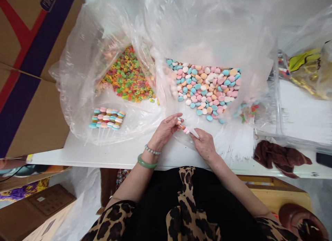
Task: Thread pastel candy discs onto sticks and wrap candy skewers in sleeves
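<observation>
Near the table's front edge, my right hand (204, 143) is closed around the white stick of a candy skewer (186, 130). Pink, white and orange pieces sit on the part of the stick that shows. At its far end, my left hand (167, 130) pinches a round candy (178, 121) with thumb and fingers. Whether that candy is on the stick cannot be made out. Beyond my hands lies a heap of pastel candies (207, 85) in a clear bag. To the left, several finished skewers (107, 118) lie side by side on plastic.
Small ring-shaped gummies (129, 76) fill another open plastic bag at the back left. Loose white sticks (236, 140) and a brown cloth (280, 156) lie to the right. A large cardboard box (38, 106) stands at the left edge.
</observation>
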`<state>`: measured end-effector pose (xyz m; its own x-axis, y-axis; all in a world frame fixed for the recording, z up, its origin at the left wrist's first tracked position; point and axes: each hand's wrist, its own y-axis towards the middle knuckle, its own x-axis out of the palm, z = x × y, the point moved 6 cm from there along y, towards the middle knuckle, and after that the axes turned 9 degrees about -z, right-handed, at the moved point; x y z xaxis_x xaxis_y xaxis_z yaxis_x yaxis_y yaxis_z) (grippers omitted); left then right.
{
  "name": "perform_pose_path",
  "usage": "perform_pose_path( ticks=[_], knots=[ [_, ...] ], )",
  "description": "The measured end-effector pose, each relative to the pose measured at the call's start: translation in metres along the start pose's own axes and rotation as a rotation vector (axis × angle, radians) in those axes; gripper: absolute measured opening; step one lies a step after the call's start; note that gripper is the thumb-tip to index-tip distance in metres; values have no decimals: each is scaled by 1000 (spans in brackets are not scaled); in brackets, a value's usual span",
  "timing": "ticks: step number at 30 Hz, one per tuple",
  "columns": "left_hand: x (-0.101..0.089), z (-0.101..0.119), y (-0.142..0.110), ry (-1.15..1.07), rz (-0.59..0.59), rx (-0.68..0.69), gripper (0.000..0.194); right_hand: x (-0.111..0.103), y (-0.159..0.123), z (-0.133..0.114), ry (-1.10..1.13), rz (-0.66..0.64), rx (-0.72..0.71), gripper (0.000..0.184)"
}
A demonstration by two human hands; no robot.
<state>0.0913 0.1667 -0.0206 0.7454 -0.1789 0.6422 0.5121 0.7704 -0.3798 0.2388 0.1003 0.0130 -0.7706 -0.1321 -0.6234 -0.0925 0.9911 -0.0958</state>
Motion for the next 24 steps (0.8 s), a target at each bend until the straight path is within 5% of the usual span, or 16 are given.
perform_pose_path(
  ticks=[10, 24],
  knots=[
    [-9, -10, 7, -207, 177, 6, 17, 3, 0, -7, 44, 4, 22, 20],
    [8, -19, -1, 42, 280, 207, 31, 6, 0, 3, -22, 44, 103, 24]
  ],
)
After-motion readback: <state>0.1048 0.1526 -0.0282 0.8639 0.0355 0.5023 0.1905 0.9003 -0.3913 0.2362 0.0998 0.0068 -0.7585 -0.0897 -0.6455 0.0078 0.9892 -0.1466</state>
